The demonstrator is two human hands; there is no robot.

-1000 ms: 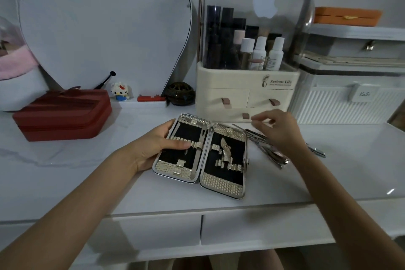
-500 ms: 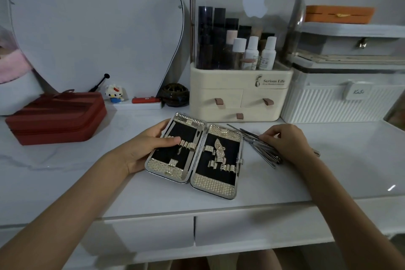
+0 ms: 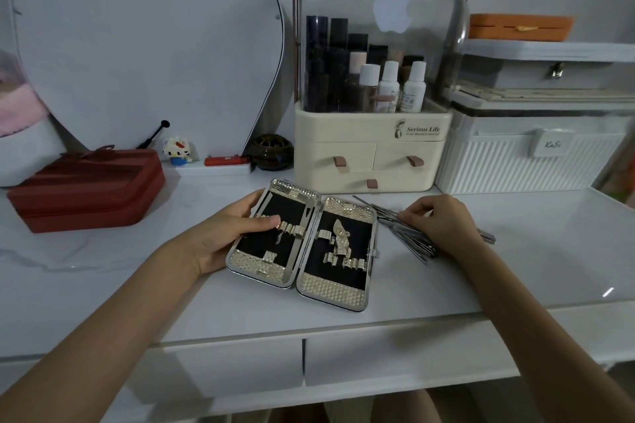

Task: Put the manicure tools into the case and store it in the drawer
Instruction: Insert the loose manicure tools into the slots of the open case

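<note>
Fingertips (image 3: 407,216) of the right hand (image 3: 443,227) are curled down onto the loose heap of slim silver manicure tools (image 3: 409,233), lying just right of the open case; whether one tool is already pinched cannot be told, as the knuckles hide the contact. The gold-textured, black-lined hinged manicure case (image 3: 302,244) is spread flat near the front edge of the white glossy vanity top (image 3: 549,251), and is steadied by the left hand (image 3: 223,233), thumb pressed on the metal clip row of the left half, fingers wrapped behind the rim.

Most holders look empty (one long implement appears seated along the left half's inner edge), so the job is judged early-stage. For the step in hand, a single tool should be separated from the pile, not several at once, w/ its handle slid under a matching clip while the case is held flat. Pointed tips are best kept away from the thumb. Two white handle-less drawers (image 3: 395,354) below the top are seen shut.
</note>
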